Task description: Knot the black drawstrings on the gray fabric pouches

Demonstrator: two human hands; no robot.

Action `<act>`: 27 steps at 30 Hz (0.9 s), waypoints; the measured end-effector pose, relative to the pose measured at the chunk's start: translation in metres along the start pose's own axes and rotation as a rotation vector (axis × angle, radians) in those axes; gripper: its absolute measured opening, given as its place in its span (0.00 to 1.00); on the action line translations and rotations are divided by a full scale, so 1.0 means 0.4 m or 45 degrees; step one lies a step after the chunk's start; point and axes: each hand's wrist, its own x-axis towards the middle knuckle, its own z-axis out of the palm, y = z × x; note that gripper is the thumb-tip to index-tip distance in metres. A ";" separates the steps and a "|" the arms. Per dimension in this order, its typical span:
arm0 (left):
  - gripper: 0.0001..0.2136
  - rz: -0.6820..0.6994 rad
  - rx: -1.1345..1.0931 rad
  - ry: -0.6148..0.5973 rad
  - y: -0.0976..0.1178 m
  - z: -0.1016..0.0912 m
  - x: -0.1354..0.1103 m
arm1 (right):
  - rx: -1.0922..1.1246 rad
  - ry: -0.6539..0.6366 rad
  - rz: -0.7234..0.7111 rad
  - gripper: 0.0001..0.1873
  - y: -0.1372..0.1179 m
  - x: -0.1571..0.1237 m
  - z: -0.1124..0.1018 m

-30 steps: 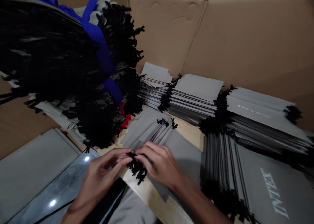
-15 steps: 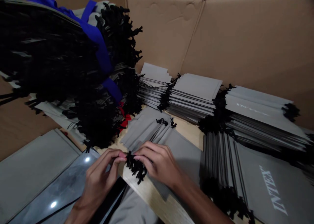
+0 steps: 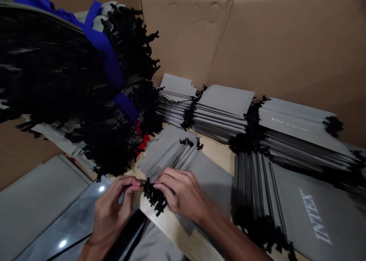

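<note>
A pile of grey fabric bags (image 3: 213,173) lies fanned out in front of me, with black knotted cord ends (image 3: 156,200) bunched at its near left edge. At that bunch, my left hand (image 3: 114,207) is closed in a pinch of thumb and forefinger on a black drawstring cord, drawn out to the left. Just right of the knots, my right hand (image 3: 183,194) pinches the cord at the bag's edge, its other fingers curled over the grey fabric. The fingers hide the exact gripping points.
Stacked grey bags (image 3: 224,101) line the cardboard wall (image 3: 257,40). More bags marked INTEX (image 3: 314,215) stand at the right. On the left looms a large bundle of black-corded bags (image 3: 57,70) tied with blue strips (image 3: 113,66). Flat grey sheets (image 3: 37,188) lie below it.
My left hand has pulled slightly left, and a short length of cord now shows between its fingertips and the knots. My right hand keeps its pinch. The whole view has shifted a little.
</note>
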 end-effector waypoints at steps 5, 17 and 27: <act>0.09 -0.189 -0.098 -0.213 -0.011 -0.042 -0.001 | -0.002 0.006 0.026 0.09 0.004 -0.004 -0.007; 0.13 -0.460 -0.145 -0.626 0.051 -0.036 0.053 | -0.039 0.045 0.002 0.09 0.007 -0.011 0.001; 0.22 -0.634 -0.379 -0.656 0.045 -0.032 0.053 | -0.086 -0.012 -0.007 0.11 0.009 0.000 0.000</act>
